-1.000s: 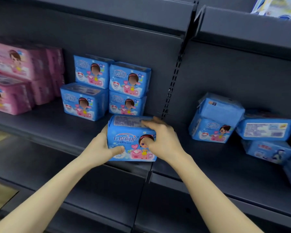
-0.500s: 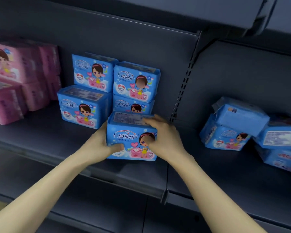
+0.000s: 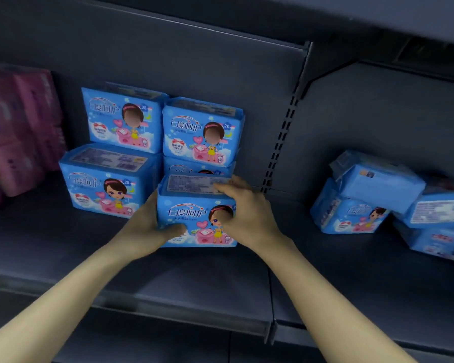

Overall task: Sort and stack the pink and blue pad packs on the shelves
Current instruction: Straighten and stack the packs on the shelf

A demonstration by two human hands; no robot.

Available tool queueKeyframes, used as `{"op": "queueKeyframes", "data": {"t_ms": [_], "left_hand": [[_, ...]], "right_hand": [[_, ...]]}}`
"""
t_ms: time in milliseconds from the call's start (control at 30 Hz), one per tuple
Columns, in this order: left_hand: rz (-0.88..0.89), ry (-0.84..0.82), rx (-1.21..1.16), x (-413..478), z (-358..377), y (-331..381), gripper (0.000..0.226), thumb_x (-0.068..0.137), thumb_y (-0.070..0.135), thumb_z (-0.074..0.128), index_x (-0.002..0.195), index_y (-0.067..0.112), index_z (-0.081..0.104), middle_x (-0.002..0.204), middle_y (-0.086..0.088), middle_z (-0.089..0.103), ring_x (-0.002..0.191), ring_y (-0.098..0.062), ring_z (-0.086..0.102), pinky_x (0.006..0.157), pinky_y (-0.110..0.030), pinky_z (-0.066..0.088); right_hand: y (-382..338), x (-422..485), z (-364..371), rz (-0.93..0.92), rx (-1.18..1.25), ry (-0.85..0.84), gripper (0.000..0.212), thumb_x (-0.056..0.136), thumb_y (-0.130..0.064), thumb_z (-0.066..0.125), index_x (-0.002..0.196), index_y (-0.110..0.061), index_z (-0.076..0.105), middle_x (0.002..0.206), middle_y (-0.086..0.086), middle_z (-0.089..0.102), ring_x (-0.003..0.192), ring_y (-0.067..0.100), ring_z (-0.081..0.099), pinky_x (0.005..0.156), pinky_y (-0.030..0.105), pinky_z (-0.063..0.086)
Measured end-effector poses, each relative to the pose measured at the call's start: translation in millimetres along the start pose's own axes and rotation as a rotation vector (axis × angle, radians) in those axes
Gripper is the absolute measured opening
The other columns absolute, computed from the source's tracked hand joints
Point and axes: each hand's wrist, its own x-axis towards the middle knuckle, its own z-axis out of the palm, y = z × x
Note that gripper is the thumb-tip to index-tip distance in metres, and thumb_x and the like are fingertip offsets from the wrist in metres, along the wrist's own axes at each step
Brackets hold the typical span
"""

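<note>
Gripping from both ends, the left hand [image 3: 147, 227] and the right hand [image 3: 249, 213] clamp the held blue pack [image 3: 188, 214] between them. The left thumb lies across the lower front face, and the right fingers curl over the top label edge. This two-sided hold keeps the soft pack square and its printed face forward (the same facing as the packs behind). The pack is low at the shelf [image 3: 63, 244], directly in front of the right column of the blue stack [image 3: 121, 121]. Whether its base touches the shelf cannot be told. Its position suggests a front row, level with the lower-left pack [image 3: 102, 191] beside it. Further back, the stack stands two high against the rear panel for support. The pink packs [image 3: 19, 132] occupy the far left, grouped by colour. Loose blue packs [image 3: 357, 203] lie tumbled in the right bay beyond the slotted upright [image 3: 281, 142]; these are judged to be unsorted stock.
</note>
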Motion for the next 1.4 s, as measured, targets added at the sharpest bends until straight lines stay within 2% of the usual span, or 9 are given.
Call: {"op": "queueKeyframes", "data": {"t_ms": [67,167,333,500,667,867,1000,1167,1400], "left_hand": [[0.004,0.006,0.004,5,-1,-2,0.062,0.08,0.002,0.067,0.131,0.024,0.038,0.104,0.024,0.056,0.094,0.012,0.052,0.085,-0.019,0.042],[0.005,0.004,0.023,9,-3,-7,0.064,0.081,0.004,0.068,0.132,0.026,0.036,0.103,0.028,0.053,0.091,0.016,0.049,0.077,-0.009,0.04],[-0.009,0.016,0.065,13,-6,-14,0.071,0.081,0.003,0.068,0.139,0.022,0.032,0.102,0.026,0.052,0.089,0.015,0.049,0.074,-0.005,0.038],[-0.016,0.066,0.125,16,-6,-14,0.069,0.08,0.008,0.069,0.139,0.017,0.034,0.114,0.007,0.056,0.107,-0.01,0.052,0.091,-0.024,0.038],[0.011,0.146,0.208,15,-7,-12,0.062,0.079,0.008,0.07,0.133,0.012,0.042,0.119,-0.005,0.061,0.113,-0.024,0.055,0.084,-0.025,0.038],[0.071,0.163,0.32,15,-14,-18,0.05,0.082,0.01,0.068,0.127,0.008,0.049,0.114,-0.011,0.064,0.105,-0.029,0.06,0.079,-0.026,0.041],[0.141,0.215,0.446,16,-20,-24,0.037,0.079,0.009,0.07,0.113,0.001,0.057,0.098,-0.017,0.069,0.09,-0.035,0.064,0.068,-0.028,0.042],[0.181,0.249,0.544,19,-24,-25,0.027,0.08,0.013,0.07,0.101,0.001,0.058,0.095,-0.018,0.068,0.089,-0.038,0.063,0.067,-0.035,0.044],[0.173,0.27,0.647,27,-28,-25,0.029,0.082,0.027,0.069,0.082,0.01,0.045,0.09,-0.015,0.067,0.085,-0.036,0.063,0.062,-0.034,0.043]], "right_hand": [[0,4,3,0.007,-0.009,0.001,0.049,0.082,-0.009,0.058,0.13,-0.016,0.053,0.131,0.003,0.051,0.12,0.019,0.048,0.096,0.036,0.044],[1,8,8,0.013,-0.025,-0.003,0.049,0.083,-0.01,0.058,0.131,-0.016,0.053,0.128,0.002,0.05,0.118,0.019,0.048,0.095,0.031,0.043],[-1,11,19,0.026,-0.033,0.012,0.049,0.082,-0.009,0.058,0.13,-0.016,0.053,0.129,0.003,0.049,0.122,0.02,0.045,0.099,0.033,0.041],[-2,13,23,0.047,-0.079,0.022,0.05,0.085,-0.011,0.058,0.133,-0.019,0.05,0.138,0.003,0.043,0.129,0.019,0.038,0.102,0.028,0.036],[-5,12,26,0.067,-0.106,0.021,0.051,0.088,-0.012,0.056,0.136,-0.022,0.046,0.145,0.003,0.035,0.135,0.019,0.029,0.106,0.025,0.027],[-7,14,28,0.079,-0.108,0.04,0.05,0.086,-0.009,0.058,0.134,-0.02,0.048,0.139,0.004,0.04,0.132,0.02,0.033,0.105,0.028,0.032],[-9,17,33,0.082,-0.108,0.059,0.048,0.085,-0.008,0.059,0.132,-0.018,0.05,0.135,0.004,0.043,0.129,0.021,0.036,0.105,0.032,0.036],[-10,21,37,0.078,-0.116,0.076,0.048,0.085,-0.008,0.06,0.131,-0.016,0.051,0.132,0.004,0.045,0.126,0.02,0.039,0.101,0.033,0.04],[-9,25,46,0.076,-0.115,0.133,0.048,0.082,-0.008,0.063,0.129,-0.013,0.052,0.127,0.005,0.048,0.121,0.023,0.043,0.097,0.038,0.045]]}}
